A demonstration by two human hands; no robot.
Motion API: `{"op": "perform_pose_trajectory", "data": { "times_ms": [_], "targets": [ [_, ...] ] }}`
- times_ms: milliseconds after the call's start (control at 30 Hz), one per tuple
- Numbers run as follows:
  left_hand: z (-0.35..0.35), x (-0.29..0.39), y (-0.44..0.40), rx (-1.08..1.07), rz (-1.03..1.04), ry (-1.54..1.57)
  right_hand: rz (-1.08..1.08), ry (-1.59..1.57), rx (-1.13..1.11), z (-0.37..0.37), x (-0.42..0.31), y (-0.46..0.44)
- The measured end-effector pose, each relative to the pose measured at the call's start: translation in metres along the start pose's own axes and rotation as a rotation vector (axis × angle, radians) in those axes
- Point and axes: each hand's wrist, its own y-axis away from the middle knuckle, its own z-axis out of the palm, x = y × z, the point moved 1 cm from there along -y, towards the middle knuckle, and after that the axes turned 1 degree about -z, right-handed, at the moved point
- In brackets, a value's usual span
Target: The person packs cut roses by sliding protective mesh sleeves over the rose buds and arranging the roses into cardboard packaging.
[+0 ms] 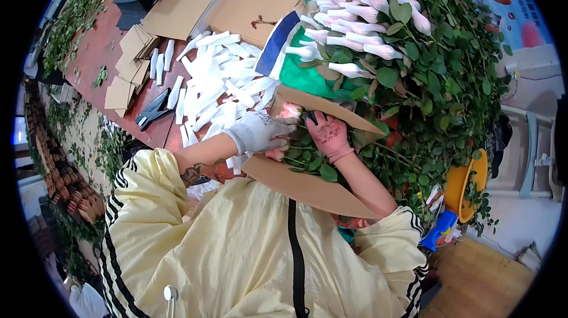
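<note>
My left hand (260,132), in a pale grey glove, reaches in from the left with its fingers stretched over pink roses (290,111). Opposite it, my right hand (328,134), in a pinkish-red glove with dark fingertips, is curled closed at the roses just below their heads; its exact hold is partly hidden. Leafy stems (303,155) lie beneath and between both hands. A curved cardboard sheet (307,185) rises on the near side of the roses, and another cardboard edge (331,108) stands on the far side.
White foam net sleeves (207,90) are heaped on the left beside a black stapler (155,108) and cardboard pieces (131,52). Net-covered roses (361,13) are piled at the back, with dense foliage (438,81) on the right. A yellow bucket (467,185) stands lower right.
</note>
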Motion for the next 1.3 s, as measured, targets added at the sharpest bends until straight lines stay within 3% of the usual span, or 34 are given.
{"op": "perform_pose_trajectory", "data": {
  "times_ms": [100,167,233,300,333,367,433,533,700,833,900,967,1033,1300],
  "targets": [
    [-0.005,-0.004,-0.001,-0.001,0.010,0.066,0.186,-0.084,0.122,-0.008,-0.003,-0.010],
    [-0.007,-0.012,-0.007,0.018,0.060,0.174,0.074,-0.028,-0.135,-0.038,-0.001,-0.017],
    [-0.008,-0.022,-0.013,0.017,0.099,0.258,0.102,-0.076,-0.195,-0.058,-0.010,-0.010],
    [-0.014,-0.028,-0.022,0.022,0.169,0.312,0.042,-0.238,-0.013,-0.074,-0.017,-0.005],
    [-0.008,-0.032,-0.024,0.016,0.166,0.321,0.004,-0.205,-0.187,-0.092,-0.022,-0.014],
    [-0.001,-0.038,-0.026,0.023,0.133,0.335,0.006,-0.212,-0.193,-0.087,-0.026,-0.015],
    [0.005,-0.040,-0.026,0.026,0.096,0.352,0.134,-0.258,-0.459,-0.073,-0.029,-0.017],
    [0.000,-0.036,-0.024,0.100,0.117,0.320,0.174,-0.222,-0.529,-0.062,-0.034,-0.020],
    [-0.009,-0.031,-0.026,-0.041,0.049,0.286,0.156,-0.209,-0.551,-0.057,-0.038,-0.022],
    [0.001,-0.031,-0.026,0.001,0.122,0.316,0.148,-0.182,-0.527,-0.059,-0.038,-0.020],
    [0.004,-0.033,-0.025,0.023,0.220,0.073,0.119,-0.207,-0.481,-0.072,-0.036,-0.017],
    [0.009,-0.035,-0.024,0.035,0.203,0.060,0.083,-0.232,-0.429,-0.077,-0.036,-0.016],
    [0.009,-0.034,-0.023,0.044,0.193,0.042,0.106,-0.339,-0.565,-0.076,-0.039,-0.014],
    [0.010,-0.013,-0.016,0.055,0.063,0.015,0.067,-0.279,-0.603,-0.065,-0.044,-0.017]
  ]
}}
